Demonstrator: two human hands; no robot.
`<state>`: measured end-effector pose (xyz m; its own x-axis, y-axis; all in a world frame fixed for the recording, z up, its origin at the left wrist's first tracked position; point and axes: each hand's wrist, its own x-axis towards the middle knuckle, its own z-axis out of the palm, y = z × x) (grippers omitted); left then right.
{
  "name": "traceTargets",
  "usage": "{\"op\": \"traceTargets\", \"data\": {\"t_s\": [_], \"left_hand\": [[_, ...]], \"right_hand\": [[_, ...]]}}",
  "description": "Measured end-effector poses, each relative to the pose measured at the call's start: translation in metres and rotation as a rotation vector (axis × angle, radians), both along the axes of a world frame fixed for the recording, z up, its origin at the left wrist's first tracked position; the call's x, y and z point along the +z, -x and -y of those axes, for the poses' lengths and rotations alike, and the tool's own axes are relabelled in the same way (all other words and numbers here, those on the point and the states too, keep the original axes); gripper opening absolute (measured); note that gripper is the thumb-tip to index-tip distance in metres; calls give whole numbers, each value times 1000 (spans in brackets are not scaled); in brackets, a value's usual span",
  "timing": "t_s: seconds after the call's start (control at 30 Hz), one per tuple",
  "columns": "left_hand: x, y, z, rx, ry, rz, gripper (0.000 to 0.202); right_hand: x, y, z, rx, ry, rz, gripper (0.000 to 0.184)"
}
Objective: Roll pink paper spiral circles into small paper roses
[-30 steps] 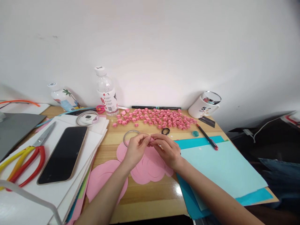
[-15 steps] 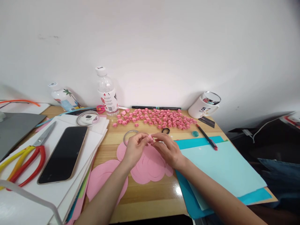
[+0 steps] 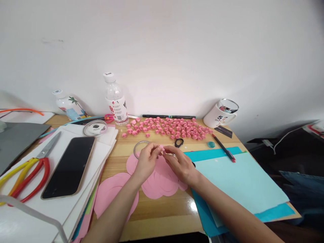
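A small piece of pink paper [image 3: 162, 148] is pinched between the thumb and forefinger of my left hand [image 3: 146, 160]. My right hand [image 3: 182, 164] meets it from the other side, its thumb and forefinger closed on the paper's lower end. The paper's exact shape is mostly covered by the fingertips. Something small and silvery shows by the right fingers, too hidden to name. Under both hands lie overlapping pink paper circles [image 3: 158, 185]. Just beyond my right hand is a black loop [image 3: 179, 143]; a silver ring [image 3: 140, 148] lies behind my left hand.
Many rolled pink paper roses [image 3: 172, 128] spread along the wall. Behind them are a pen [image 3: 169, 116], a bottle [image 3: 116, 101] and a mug [image 3: 219, 114]. Scissors [image 3: 42, 165] and a phone [image 3: 69, 167] lie left; blue sheets [image 3: 240, 182] and a red-tipped pen [image 3: 224, 147] right.
My right fingers have shifted slightly and straightened around the pink paper. A dark bit now shows beside my right hand, and more of the black loop is visible.
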<state>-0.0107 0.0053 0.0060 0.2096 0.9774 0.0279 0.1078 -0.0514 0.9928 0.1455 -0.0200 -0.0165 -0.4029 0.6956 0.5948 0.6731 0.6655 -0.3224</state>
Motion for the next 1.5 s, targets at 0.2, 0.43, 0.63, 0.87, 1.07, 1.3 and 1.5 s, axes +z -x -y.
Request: {"op": "traceTargets", "data": {"t_s": [0.2, 0.43, 0.63, 0.87, 1.07, 1.3, 1.5], "left_hand": [[-1, -2, 1, 91, -130, -99, 25], [0, -1, 0, 140, -236, -130, 21], [0, 1, 1, 110, -278, -125, 20], [-3, 1, 2, 97, -387, -190, 23], [-15, 3, 2, -30, -597, -254, 26], [-23, 1, 3, -46, -729, -418, 30], [-18, 4, -1, 313, -607, -363, 27]], "right_hand": [[5, 14, 5, -110, 99, -157, 19], [-5, 16, -2, -154, -102, -93, 22], [4, 17, -10, -119, -44, -272, 13], [12, 19, -12, -90, 306, -618, 5], [19, 1, -23, 22, 925, -916, 36], [24, -14, -35, 171, 972, -647, 26], [12, 1, -54, 96, 681, -618, 13]]}}
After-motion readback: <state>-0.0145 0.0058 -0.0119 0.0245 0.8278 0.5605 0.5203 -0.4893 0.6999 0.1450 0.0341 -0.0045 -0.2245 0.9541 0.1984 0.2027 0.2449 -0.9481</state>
